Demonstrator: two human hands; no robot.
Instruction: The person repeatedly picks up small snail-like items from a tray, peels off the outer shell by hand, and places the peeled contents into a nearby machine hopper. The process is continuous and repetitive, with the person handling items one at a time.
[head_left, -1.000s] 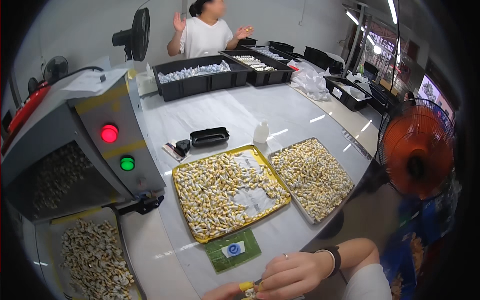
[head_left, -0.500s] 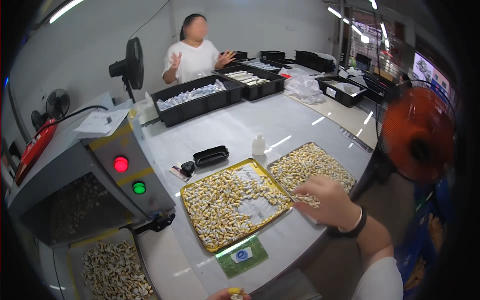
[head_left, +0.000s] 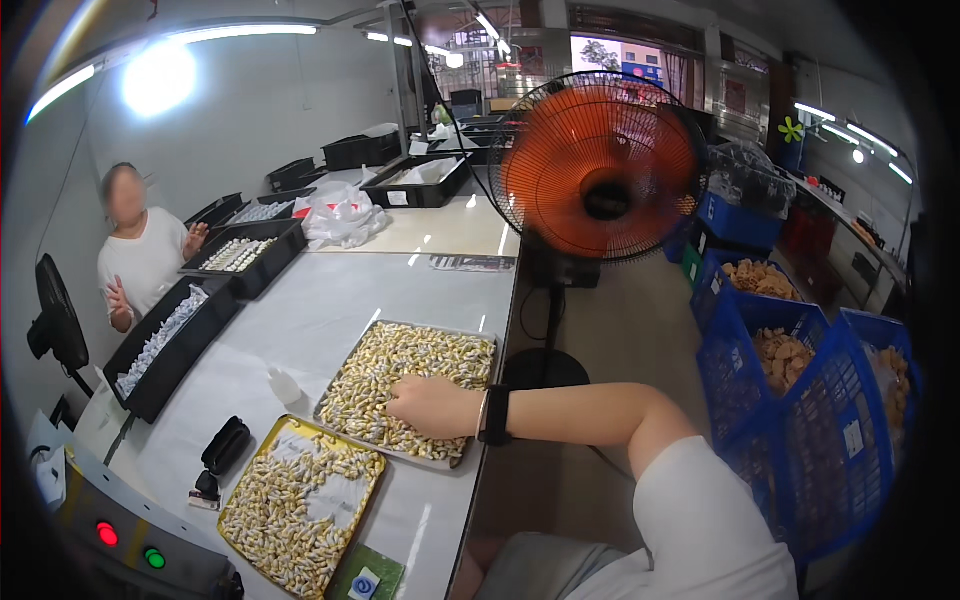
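My right hand (head_left: pixel 435 407) reaches over the far tray of small yellow-and-white pieces (head_left: pixel 400 355), a black band round its wrist. Its fingers are bent together with the tips down among the pieces; whether one is pinched between them is hidden. Next to that tray, nearer me, lies a yellow-rimmed tray (head_left: pixel 376 480) filled with similar pieces, bare white lining showing on part of it. A green sheet (head_left: pixel 385 573) with a small blue-marked white square on it lies at its near edge. My left hand is out of view.
A white squeeze bottle (head_left: pixel 283 386) and a black open case (head_left: pixel 226 446) stand beside the trays. Black bins (head_left: pixel 150 395) line the left, where a person stands. A machine with red and green buttons (head_left: pixel 130 545) is lower left. An orange fan (head_left: pixel 600 180) and blue crates (head_left: pixel 790 400) are right.
My view has swung to the right. My right hand has come down into the far tray's pieces. My left hand, holding a small yellow-and-white piece before, has left the view.
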